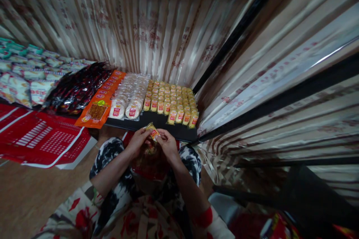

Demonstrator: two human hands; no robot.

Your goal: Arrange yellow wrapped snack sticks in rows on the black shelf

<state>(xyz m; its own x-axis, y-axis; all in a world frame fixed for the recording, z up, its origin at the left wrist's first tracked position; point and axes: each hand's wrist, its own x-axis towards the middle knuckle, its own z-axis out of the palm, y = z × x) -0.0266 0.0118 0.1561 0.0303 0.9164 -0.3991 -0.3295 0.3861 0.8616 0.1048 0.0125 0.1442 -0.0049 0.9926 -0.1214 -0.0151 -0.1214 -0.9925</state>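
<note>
Between my two hands is a small snack packet in a yellow wrapper with a red label [153,133]. My left hand [138,140] pinches its left end, and my right hand [167,142] grips its right side. The packet is just in front of the black shelf's edge [151,120]. Below my hands, between my knees, sits a red container with a clear bag [150,160], its contents too dark to make out. On the shelf ahead, rows of matching yellow packets [171,99] stand close together, with a gap at the front of the left rows.
Left of the yellow packets lie round white packaged snacks [131,99], an orange bag [99,106], dark shiny packets [77,89] and white packets [35,71]. A red basket [47,134] stands at left. A pleated curtain [157,18] and black poles [238,30] border the shelf.
</note>
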